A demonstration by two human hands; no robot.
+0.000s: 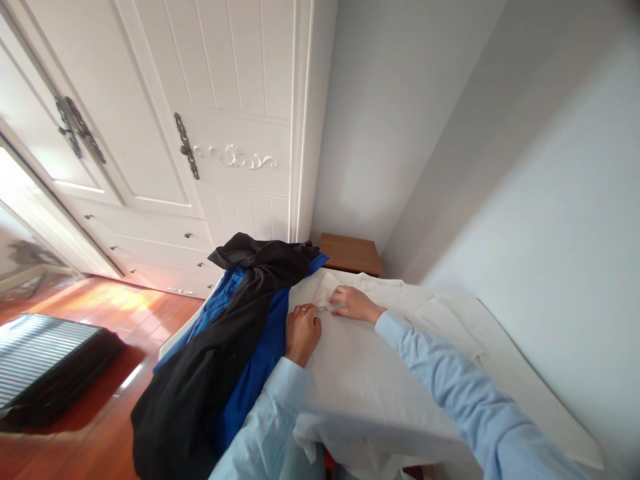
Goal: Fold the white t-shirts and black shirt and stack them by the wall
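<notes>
A white garment (370, 373) lies spread flat on a bed in front of me. My left hand (302, 331) is closed in a pinch on the cloth near the garment's far end. My right hand (353, 303) rests just beside it, fingers curled onto the same piece of white cloth. Both arms wear light blue sleeves. A small metallic item, perhaps a zip pull or clip, shows between the two hands; I cannot make it out.
A heap of black (200, 373) and blue clothing (260, 353) lies left of the white garment. A white wardrobe (200, 120) stands behind, a wooden bedside table (351, 253) in the corner, a grey wall (525, 200) on the right. A dark case (50, 367) sits on the wooden floor.
</notes>
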